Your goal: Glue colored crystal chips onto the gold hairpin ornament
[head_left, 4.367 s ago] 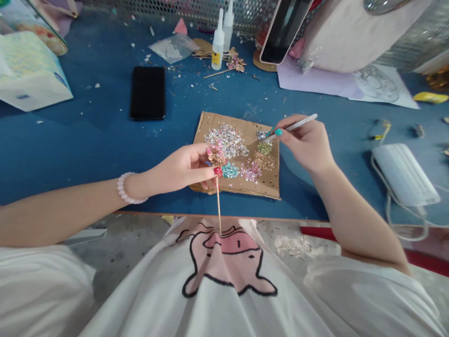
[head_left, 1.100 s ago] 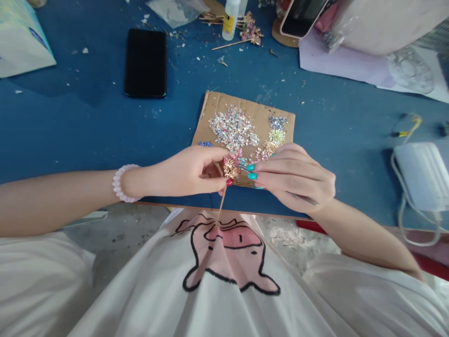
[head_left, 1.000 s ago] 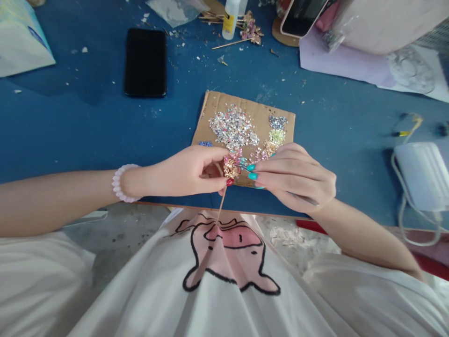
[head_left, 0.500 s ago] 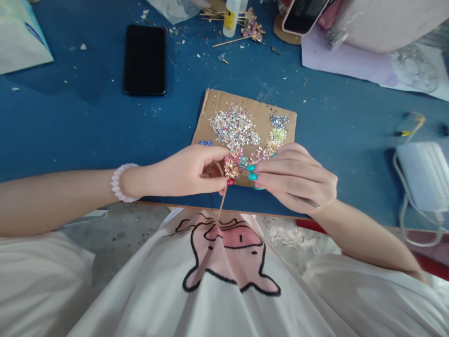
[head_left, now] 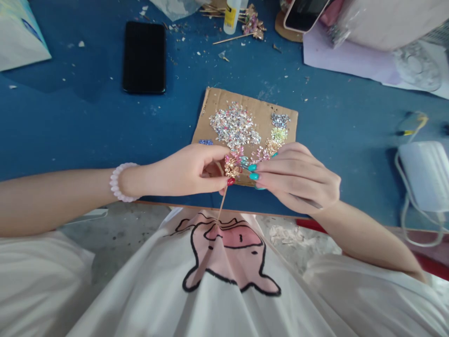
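Note:
My left hand (head_left: pixel 191 171) is closed on a gold hairpin (head_left: pixel 232 167) with a pink and gold ornament, pinched between thumb and fingers. Its thin stem slants down toward my shirt. My right hand (head_left: pixel 298 178) is closed on metal tweezers (head_left: pixel 310 203), whose back end shows under the palm. The tweezer tips meet the ornament's right side; whether a stone sits between them is too small to tell. Just behind both hands lies a piece of cardboard (head_left: pixel 245 96) with a silvery heap of rhinestones (head_left: pixel 233 124) and smaller coloured piles (head_left: pixel 279 135) along its right side.
A black phone (head_left: pixel 144 57) lies at the upper left of the blue table (head_left: pixel 87 117). At the back are a glue bottle (head_left: pixel 230 18), more ornamented hairpins (head_left: pixel 254 23) and a second phone (head_left: pixel 307 14). A white device with a cable (head_left: pixel 423 175) lies at the right.
Both hands keep almost the same pose, with the tweezers still at the ornament. The view has shifted very slightly.

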